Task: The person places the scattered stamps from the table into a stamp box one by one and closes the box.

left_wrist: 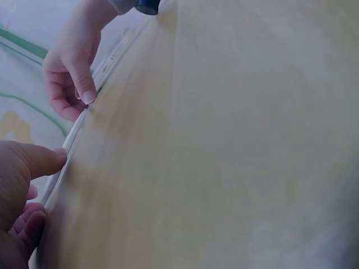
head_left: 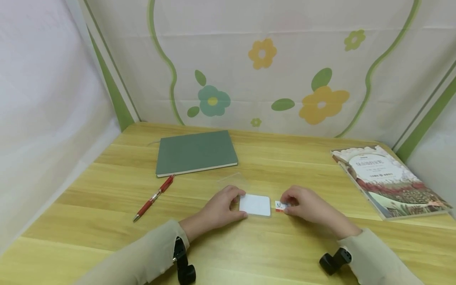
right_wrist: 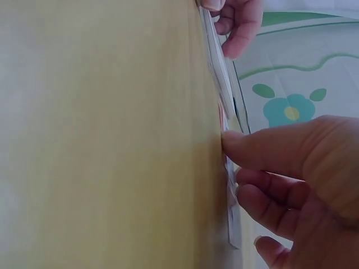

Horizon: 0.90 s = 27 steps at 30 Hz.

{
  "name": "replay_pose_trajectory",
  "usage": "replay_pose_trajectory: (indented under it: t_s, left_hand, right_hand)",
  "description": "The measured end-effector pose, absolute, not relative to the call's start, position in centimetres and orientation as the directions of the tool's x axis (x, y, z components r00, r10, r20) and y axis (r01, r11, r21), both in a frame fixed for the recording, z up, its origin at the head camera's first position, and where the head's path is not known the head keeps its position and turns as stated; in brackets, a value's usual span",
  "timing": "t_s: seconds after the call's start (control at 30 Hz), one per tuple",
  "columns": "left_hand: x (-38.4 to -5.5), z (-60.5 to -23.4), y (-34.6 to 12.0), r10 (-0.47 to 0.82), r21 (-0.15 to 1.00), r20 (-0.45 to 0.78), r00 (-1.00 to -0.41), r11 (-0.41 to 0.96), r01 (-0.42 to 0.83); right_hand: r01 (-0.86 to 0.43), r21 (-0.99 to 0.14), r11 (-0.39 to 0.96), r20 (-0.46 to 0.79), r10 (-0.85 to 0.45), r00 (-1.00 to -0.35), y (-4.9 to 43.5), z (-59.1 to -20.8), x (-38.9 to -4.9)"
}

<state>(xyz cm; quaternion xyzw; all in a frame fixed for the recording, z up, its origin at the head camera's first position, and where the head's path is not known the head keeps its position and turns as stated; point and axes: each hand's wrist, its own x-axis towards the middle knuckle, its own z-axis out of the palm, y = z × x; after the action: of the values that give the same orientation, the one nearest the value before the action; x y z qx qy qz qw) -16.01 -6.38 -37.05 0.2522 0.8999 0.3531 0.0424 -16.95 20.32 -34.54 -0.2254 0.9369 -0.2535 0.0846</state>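
Note:
Near the middle of the table in the head view lies a small white rectangular block with rounded corners and a clear rim, perhaps a stack of blank cards. My left hand holds it by its left end, thumb at the near edge and fingers at the far edge. Just to its right, my right hand pinches a small white and red printed card lying flat. A narrow gap separates card and block. The right wrist view shows my right thumb at the card's near edge; the fingers partly cover the card.
A thin clear plastic piece lies behind my left hand. Farther left are a red pen and a green notebook. At the right rests a booklet with a floral cover. A flowered curtain closes off the back.

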Motion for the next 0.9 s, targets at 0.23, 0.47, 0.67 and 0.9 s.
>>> replay_pose_trajectory:
  t_s: [0.23, 0.47, 0.67, 0.9]
  left_hand:
    - [-15.9, -37.1, -6.1, 0.467, 0.660, 0.098, -0.879, 0.631, 0.409]
    - [-15.6, -37.6, -6.2, 0.445, 0.683, 0.125, -0.887, 0.609, 0.402]
    - [-15.5, -37.9, -6.2, 0.438, 0.682, 0.150, -0.887, 0.603, 0.413]
    - [-15.3, -37.8, -6.2, 0.429, 0.678, 0.158, -0.890, 0.608, 0.413]
  right_hand:
    - [-0.260, -0.565, 0.783, -0.167, -0.417, -0.893, 19.9, -34.0, -17.8]
    - [-0.245, -0.610, 0.753, -0.172, -0.428, -0.887, 20.2, -34.3, -18.4]
    - [-0.262, -0.612, 0.746, -0.143, -0.430, -0.891, 20.3, -34.6, -18.2]
    - [-0.299, -0.634, 0.713, -0.094, -0.454, -0.886, 20.6, -34.7, -18.0]
